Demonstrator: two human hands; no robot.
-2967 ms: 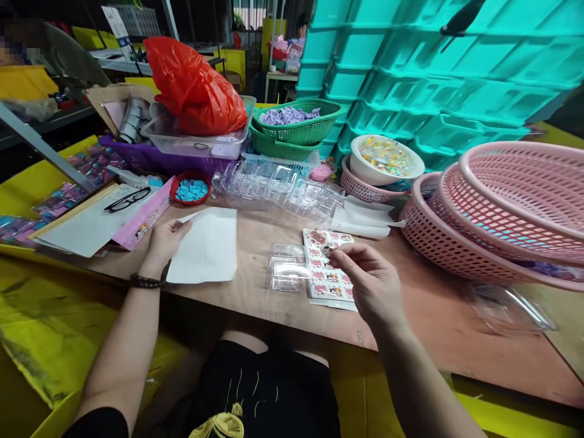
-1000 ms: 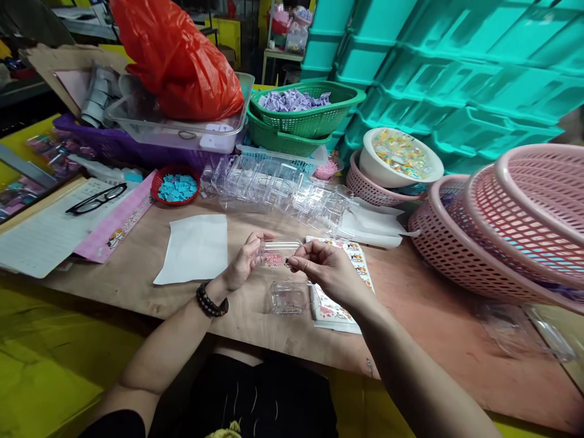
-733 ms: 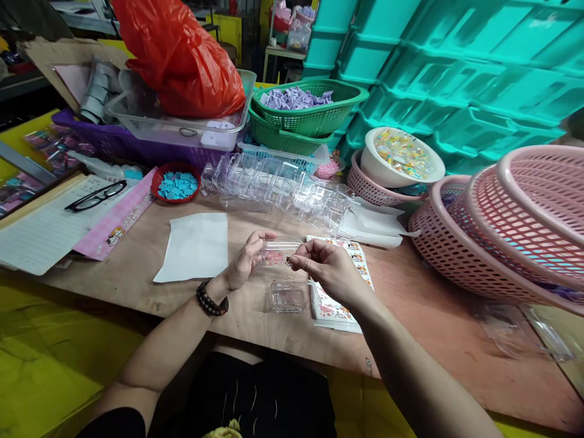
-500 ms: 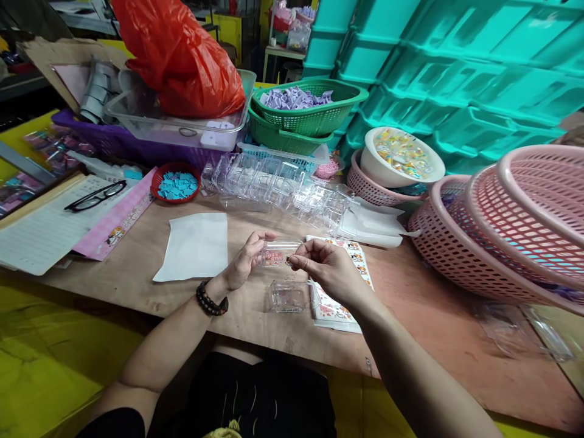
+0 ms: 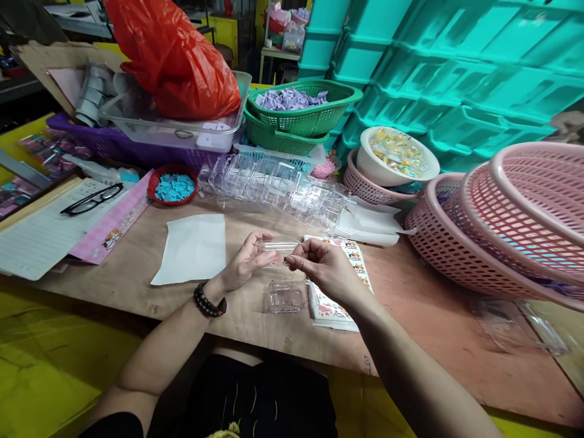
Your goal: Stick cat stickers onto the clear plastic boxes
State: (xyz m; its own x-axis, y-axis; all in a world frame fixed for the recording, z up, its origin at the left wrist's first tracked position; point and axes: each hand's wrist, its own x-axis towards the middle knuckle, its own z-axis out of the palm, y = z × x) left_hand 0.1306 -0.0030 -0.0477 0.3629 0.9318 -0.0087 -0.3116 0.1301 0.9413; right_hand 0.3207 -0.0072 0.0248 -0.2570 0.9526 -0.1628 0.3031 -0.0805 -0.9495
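My left hand (image 5: 244,263) holds a small clear plastic box (image 5: 277,250) above the wooden table (image 5: 255,304), fingers curled round its left end. My right hand (image 5: 325,272) is pinched at the box's right end, thumb and forefinger pressed together on something too small to name. Below them a second clear box (image 5: 288,296) lies on the table beside a sheet of pink and orange stickers (image 5: 349,261). A white paper sheet (image 5: 194,248) lies to the left.
A heap of clear boxes (image 5: 278,188) lies behind the hands. Stacked pink baskets (image 5: 502,225) stand at the right, green baskets (image 5: 301,118) and a red bag (image 5: 176,61) at the back. A red dish of blue pieces (image 5: 173,188), glasses (image 5: 89,199) and papers lie left.
Three seconds ago my left hand lay on the white sheet and my right hand was at the sticker sheet. Both now meet at the raised clear box. In the last second they hardly moved.
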